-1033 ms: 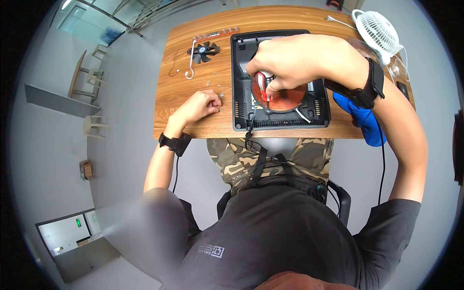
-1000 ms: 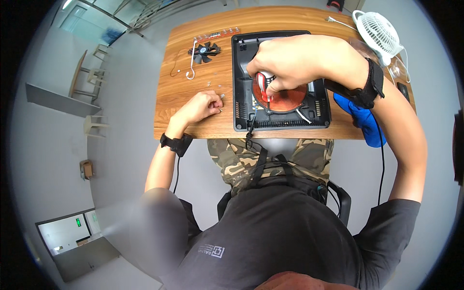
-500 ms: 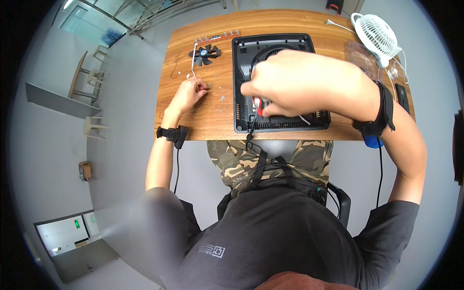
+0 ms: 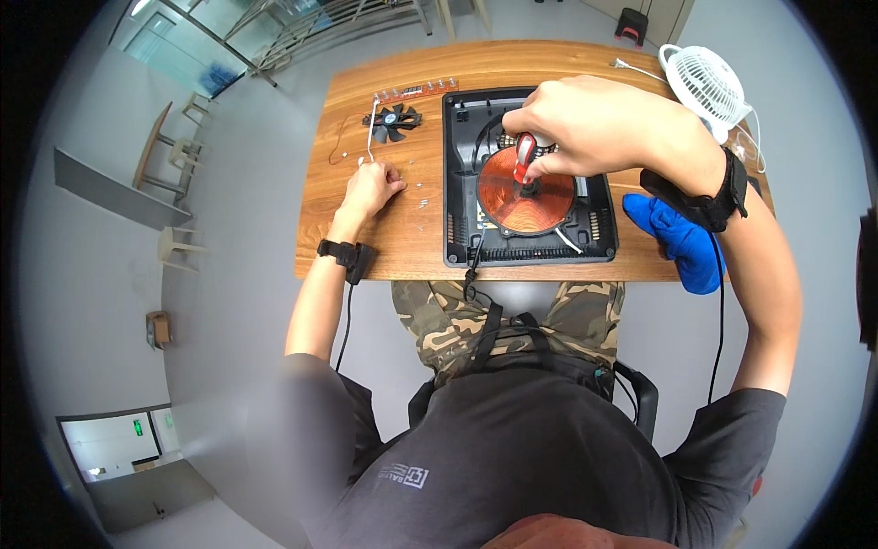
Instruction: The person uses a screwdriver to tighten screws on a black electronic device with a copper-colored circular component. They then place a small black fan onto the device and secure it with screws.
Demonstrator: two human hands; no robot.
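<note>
My right hand is closed round the red-and-grey handle of a screwdriver. It stands roughly upright over the middle of a round copper coil; the tip is hard to make out. The coil lies inside a black open housing, like the base of an induction cooker. On the table to its left, my left hand rests with fingers curled together; whatever they may hold is hidden. Several small screws lie between that hand and the housing.
Beyond my left hand lie a small black fan and an orange circuit board strip with a white cable. A white desk fan stands at the far right. A blue cloth hangs over the table's near right edge.
My right hand has moved away from me with the screwdriver, from the housing's near part to the coil's middle, uncovering the coil. My left hand's fingers have curled in. The view has shifted slightly.
</note>
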